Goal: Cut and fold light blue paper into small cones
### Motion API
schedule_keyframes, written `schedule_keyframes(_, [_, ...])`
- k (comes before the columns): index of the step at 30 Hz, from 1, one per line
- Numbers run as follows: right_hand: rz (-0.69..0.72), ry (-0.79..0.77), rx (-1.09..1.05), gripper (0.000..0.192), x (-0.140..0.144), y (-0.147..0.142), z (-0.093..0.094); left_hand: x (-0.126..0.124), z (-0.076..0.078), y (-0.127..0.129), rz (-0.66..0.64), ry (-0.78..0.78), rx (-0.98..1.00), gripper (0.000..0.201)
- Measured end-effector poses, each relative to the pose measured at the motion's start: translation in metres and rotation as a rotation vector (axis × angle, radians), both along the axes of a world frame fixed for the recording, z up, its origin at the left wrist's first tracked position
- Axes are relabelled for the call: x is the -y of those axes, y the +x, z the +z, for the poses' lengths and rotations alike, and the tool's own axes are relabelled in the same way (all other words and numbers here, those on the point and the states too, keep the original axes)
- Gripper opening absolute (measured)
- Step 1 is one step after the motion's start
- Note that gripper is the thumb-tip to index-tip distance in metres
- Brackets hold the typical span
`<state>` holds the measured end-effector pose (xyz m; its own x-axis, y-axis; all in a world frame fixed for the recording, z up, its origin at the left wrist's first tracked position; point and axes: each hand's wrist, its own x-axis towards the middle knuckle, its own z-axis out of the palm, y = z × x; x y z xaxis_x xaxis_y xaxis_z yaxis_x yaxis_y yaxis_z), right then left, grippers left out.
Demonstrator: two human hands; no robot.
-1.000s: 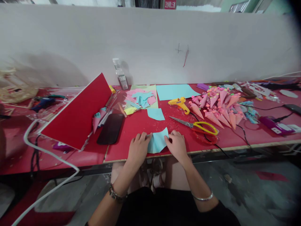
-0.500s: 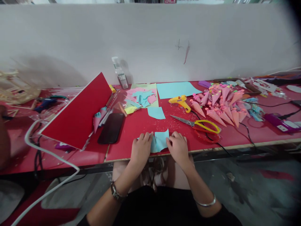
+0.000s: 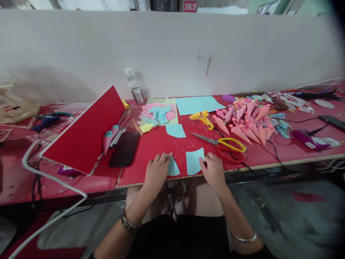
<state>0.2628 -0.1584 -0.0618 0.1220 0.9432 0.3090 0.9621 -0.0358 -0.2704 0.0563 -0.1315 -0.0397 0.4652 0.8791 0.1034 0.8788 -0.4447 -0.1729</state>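
Two pieces of light blue paper lie apart on the red tabletop in front of me. My left hand [image 3: 157,171] rests with bent fingers over the left paper piece [image 3: 174,168], covering part of it. The right paper piece [image 3: 193,162] has its right edge pinched between the thumb and fingers of my right hand [image 3: 214,172]. Beyond them lies another small light blue paper piece [image 3: 176,131]. Scissors [image 3: 223,142] with yellow and red handles lie beyond my right hand. A yellow glue gun [image 3: 204,118] is behind the scissors.
On the left, a black phone [image 3: 124,149] lies beside a leaning red board [image 3: 86,135]. Paper scraps [image 3: 159,112] and a light blue sheet [image 3: 198,105] are by the white partition [image 3: 161,50]. At right are heaped pink cones [image 3: 250,120] and a purple device [image 3: 309,140] with cables.
The light blue paper between my hands, together before, is now two separate pieces with red table showing between them. My hands have moved farther apart. The whole view has shifted slightly.
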Motion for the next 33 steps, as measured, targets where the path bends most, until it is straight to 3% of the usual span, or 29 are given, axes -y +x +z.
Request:
schedule_keyframes(5, [0.226, -0.042, -0.39, 0.033, -0.017, 0.002, 0.004, 0.013, -0.011, -0.022, -0.024, 0.027, 0.182, 0.047])
schedule_keyframes(10, [0.31, -0.076, -0.739, 0.019, -0.041, 0.001, 0.008, 0.015, -0.02, -0.043, -0.016, 0.048, 0.243, 0.052])
schedule_keyframes(12, [0.358, -0.089, -0.808, 0.024, -0.05, 0.001, 0.008, 0.014, -0.019, -0.049, -0.039, 0.028, 0.256, 0.057])
schedule_keyframes(15, [0.359, -0.065, -0.774, 0.039, -0.061, -0.001, 0.006, 0.015, -0.014, -0.054, -0.12, -0.038, 0.298, 0.059])
schedule_keyframes(20, [0.261, 0.168, -0.501, 0.049, -0.056, -0.013, 0.009, 0.018, -0.012, -0.059, -0.238, -0.174, 0.398, 0.045])
schedule_keyframes(23, [0.443, 0.115, -0.447, 0.044, -0.039, -0.025, 0.019, 0.014, -0.016, -0.062, -0.278, -0.23, 0.446, 0.05])
schedule_keyframes(27, [0.727, -0.087, -0.439, 0.038, -0.016, -0.037, 0.029, 0.006, -0.02, -0.058, -0.29, -0.271, 0.5, 0.056])
schedule_keyframes(30, [0.8, -0.13, -0.425, 0.043, -0.009, -0.039, 0.025, 0.003, -0.02, -0.051, -0.325, -0.324, 0.594, 0.051])
schedule_keyframes(33, [0.833, -0.053, -0.382, 0.034, -0.01, -0.037, 0.014, 0.002, -0.015, -0.043, -0.393, -0.366, 0.742, 0.046])
